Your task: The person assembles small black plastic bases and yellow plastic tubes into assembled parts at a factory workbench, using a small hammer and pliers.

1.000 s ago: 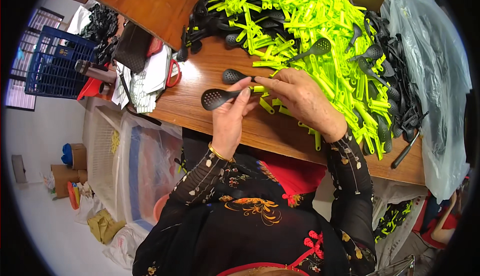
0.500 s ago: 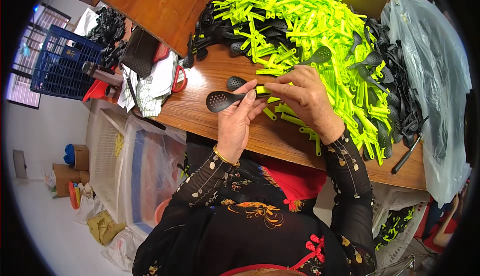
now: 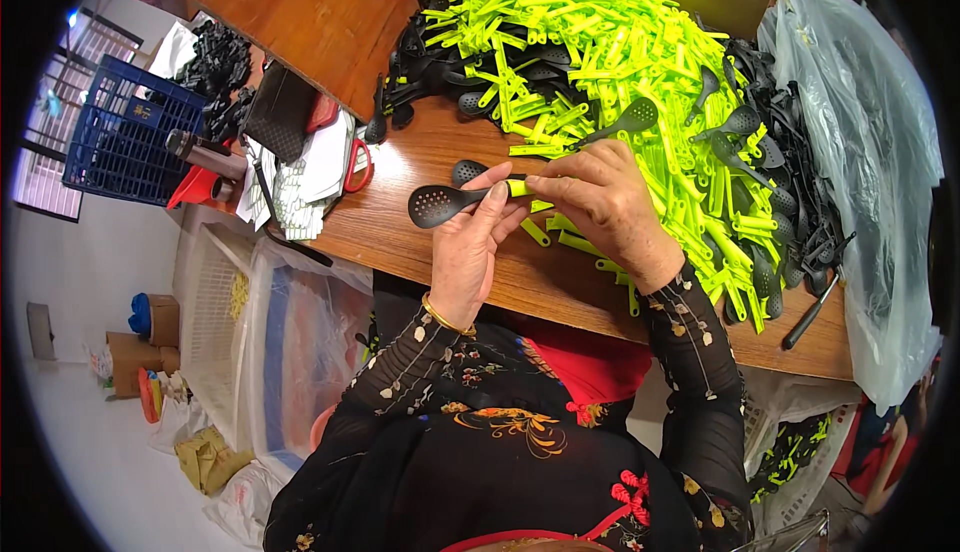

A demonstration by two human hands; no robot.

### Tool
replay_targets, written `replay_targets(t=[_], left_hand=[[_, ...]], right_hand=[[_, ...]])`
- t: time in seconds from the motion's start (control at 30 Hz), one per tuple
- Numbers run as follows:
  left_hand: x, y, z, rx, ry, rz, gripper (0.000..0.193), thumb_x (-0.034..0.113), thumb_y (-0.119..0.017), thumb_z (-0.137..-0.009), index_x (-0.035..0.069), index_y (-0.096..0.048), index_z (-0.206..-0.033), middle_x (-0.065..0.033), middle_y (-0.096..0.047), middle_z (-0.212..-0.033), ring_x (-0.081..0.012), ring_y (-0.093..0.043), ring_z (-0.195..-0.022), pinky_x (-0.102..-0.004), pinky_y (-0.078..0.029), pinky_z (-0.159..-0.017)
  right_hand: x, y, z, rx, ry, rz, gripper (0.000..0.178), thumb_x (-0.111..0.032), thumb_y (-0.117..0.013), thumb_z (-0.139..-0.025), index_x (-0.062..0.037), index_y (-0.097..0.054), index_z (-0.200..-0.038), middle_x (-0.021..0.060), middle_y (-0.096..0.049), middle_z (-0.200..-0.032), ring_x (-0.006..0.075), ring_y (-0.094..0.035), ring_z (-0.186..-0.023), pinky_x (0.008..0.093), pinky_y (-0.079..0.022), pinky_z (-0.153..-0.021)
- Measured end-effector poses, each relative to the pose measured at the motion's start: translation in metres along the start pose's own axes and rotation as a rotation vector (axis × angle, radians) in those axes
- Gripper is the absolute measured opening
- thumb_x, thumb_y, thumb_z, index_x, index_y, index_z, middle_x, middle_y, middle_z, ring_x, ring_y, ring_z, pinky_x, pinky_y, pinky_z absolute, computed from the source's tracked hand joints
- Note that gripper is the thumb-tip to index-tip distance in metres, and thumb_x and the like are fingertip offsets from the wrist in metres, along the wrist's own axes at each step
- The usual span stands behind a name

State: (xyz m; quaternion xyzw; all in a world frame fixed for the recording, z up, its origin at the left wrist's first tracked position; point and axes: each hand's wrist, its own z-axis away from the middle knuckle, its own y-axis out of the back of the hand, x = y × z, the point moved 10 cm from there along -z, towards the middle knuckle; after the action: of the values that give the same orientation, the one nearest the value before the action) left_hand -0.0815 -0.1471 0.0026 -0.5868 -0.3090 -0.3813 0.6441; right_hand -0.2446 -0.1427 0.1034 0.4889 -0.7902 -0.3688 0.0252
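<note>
Brown wood of the table [image 3: 415,142] spreads beneath the two hands I watch remotely. On the left hand [image 3: 466,252], thumb and fingers pinch the neck of a black slotted spoon [image 3: 432,207], its bowl pointing left above the table's near half. On the right hand [image 3: 605,197], thumb and fingers grasp a green handle [image 3: 517,188] at the spoon's neck; how far the two overlap, I cannot tell. Just beyond the held bowl I see a second spoon [image 3: 467,172], its shank hidden by the left hand, so I can't say whether they touch. Past the right hand, a third spoon [image 3: 635,115] rests on a big green pile [image 3: 640,42]. Farther right I have black spoons [image 3: 815,182], then a plastic bag [image 3: 865,182]. At left are red-handled scissors [image 3: 357,165], papers [image 3: 310,192] and a blue crate [image 3: 135,137].
</note>
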Motion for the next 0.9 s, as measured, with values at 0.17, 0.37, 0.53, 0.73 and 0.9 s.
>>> replay_targets(t=[0.17, 0.37, 0.53, 0.73, 0.9], left_hand=[[0.012, -0.008, 0.005, -0.025, -0.104, -0.173, 0.038, 0.006, -0.07, -0.103, -0.003, -0.06, -0.138, -0.0093, -0.068, -0.123, -0.0171, -0.067, -0.114, -0.032, -0.055, -0.103], [0.043, -0.029, 0.014, -0.171, -0.341, -0.359, 0.045, 0.002, -0.073, -0.1, -0.001, -0.057, -0.142, -0.0063, -0.066, -0.122, -0.0128, -0.062, -0.111, -0.0259, -0.049, -0.102], [0.046, -0.031, 0.007, -0.191, -0.398, -0.267, 0.036, 0.002, -0.073, -0.1, -0.002, -0.06, -0.133, -0.0073, -0.068, -0.116, -0.0122, -0.064, -0.107, -0.0258, -0.05, -0.098], [0.051, -0.03, -0.001, -0.185, -0.345, -0.072, 0.034, 0.001, -0.073, -0.099, 0.0, -0.06, -0.131, -0.0067, -0.07, -0.116, -0.0124, -0.066, -0.107, -0.0274, -0.051, -0.1], [0.048, -0.021, -0.006, -0.154, -0.336, -0.081, 0.038, 0.001, -0.072, -0.1, 0.0, -0.059, -0.136, -0.0063, -0.07, -0.118, -0.013, -0.065, -0.109, -0.0289, -0.051, -0.103]], right_hand=[[0.003, 0.0, -0.005, -0.004, -0.07, -0.122, 0.028, -0.015, -0.086, -0.079, -0.014, -0.079, -0.107, 0.002, -0.075, -0.098, 0.0233, -0.067, -0.091, 0.0391, -0.051, -0.089], [0.015, -0.01, -0.002, -0.069, -0.29, -0.491, 0.019, -0.023, -0.078, -0.094, -0.0051, -0.074, -0.101, 0.0115, -0.073, -0.089, 0.0323, -0.069, -0.084, 0.0412, -0.051, -0.077], [0.005, -0.009, 0.001, 0.056, -0.259, -0.434, 0.017, -0.021, -0.077, -0.094, -0.0049, -0.074, -0.098, 0.0108, -0.072, -0.087, 0.0306, -0.067, -0.079, 0.0402, -0.049, -0.075], [0.032, -0.042, 0.015, -0.184, -0.659, -1.008, 0.022, -0.023, -0.069, -0.104, -0.0008, -0.073, -0.104, 0.0057, -0.074, -0.088, 0.0169, -0.068, -0.075, 0.0332, -0.053, -0.07], [0.031, -0.02, 0.006, -0.07, -0.386, -0.554, 0.016, -0.017, -0.068, -0.103, -0.0015, -0.07, -0.106, 0.0086, -0.069, -0.084, 0.0237, -0.068, -0.075, 0.036, -0.051, -0.071]])
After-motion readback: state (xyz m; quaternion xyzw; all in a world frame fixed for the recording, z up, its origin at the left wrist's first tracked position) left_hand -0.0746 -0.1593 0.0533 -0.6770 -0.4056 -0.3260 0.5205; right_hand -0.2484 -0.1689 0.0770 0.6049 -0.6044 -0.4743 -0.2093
